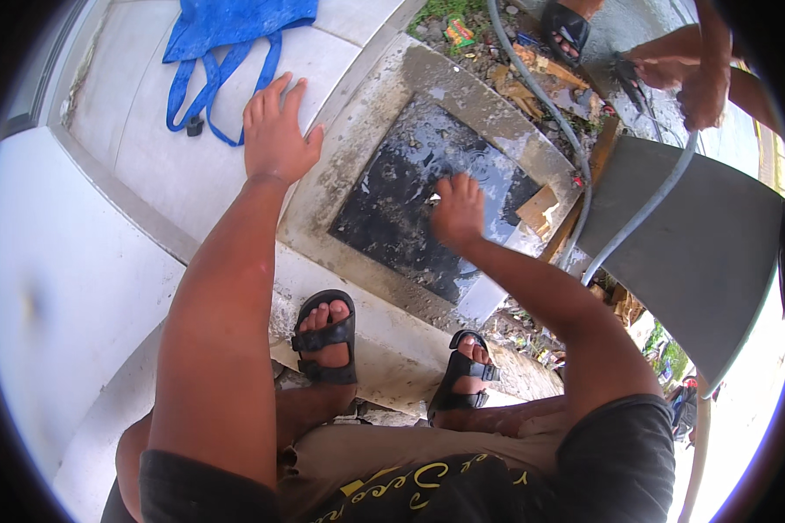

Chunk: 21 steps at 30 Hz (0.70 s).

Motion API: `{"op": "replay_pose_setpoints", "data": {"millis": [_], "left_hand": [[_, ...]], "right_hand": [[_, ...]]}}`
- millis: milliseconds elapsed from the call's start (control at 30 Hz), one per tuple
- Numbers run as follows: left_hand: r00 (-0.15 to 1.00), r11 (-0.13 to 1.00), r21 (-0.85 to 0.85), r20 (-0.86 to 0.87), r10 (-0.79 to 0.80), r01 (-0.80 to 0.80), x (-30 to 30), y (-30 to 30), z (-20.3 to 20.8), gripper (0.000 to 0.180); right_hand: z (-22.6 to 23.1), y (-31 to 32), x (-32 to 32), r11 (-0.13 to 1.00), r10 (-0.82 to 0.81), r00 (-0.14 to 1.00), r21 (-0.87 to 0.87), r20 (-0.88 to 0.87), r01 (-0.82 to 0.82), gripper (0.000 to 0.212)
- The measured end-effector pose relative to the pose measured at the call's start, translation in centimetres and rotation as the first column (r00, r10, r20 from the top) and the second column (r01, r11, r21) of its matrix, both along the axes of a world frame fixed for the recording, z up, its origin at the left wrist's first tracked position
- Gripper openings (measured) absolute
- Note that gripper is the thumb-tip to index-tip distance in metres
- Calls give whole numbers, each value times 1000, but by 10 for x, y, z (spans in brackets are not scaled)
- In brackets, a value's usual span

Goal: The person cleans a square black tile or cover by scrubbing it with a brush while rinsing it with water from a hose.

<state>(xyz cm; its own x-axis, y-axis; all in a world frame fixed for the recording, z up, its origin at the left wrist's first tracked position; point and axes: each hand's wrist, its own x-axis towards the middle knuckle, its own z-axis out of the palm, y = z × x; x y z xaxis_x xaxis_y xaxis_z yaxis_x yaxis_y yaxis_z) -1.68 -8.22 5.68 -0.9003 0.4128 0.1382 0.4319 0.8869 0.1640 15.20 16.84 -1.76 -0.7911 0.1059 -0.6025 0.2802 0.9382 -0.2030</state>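
Note:
My left hand leans on the pale tiled ledge with its fingers spread and nothing in them. Just beyond it lies a blue cloth bag, its straps trailing toward my fingers. My right hand is over a square pit of dark, wet water set in a concrete rim. Its fingers are curled in, and a small white bit shows at the fingertips, too small to name. Ripples spread on the water just past that hand.
A grey hose runs past the pit's right side. Beside it stand a dark grey panel and a broken wood piece. Rubble and litter lie beyond. At upper right, another person's hands are near the hose. My sandalled feet straddle the near ledge.

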Motion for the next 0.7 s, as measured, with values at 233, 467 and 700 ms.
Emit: {"op": "replay_pose_setpoints", "data": {"millis": [233,467,700], "left_hand": [[999,999,14,-12,-36,36,-1,19,-8,69],[999,972,-232,-7,32,-32,-12,22,14,74],[998,977,-207,-60,30,-42,-115,106,20,93]], "right_hand": [[-52,-20,-17,-461,-887,-421,-327,188,825,39],[-37,17,-35,-986,-121,-757,-167,642,16,36],[-68,1,-40,-941,76,-663,-167,745,-296,39]]}}
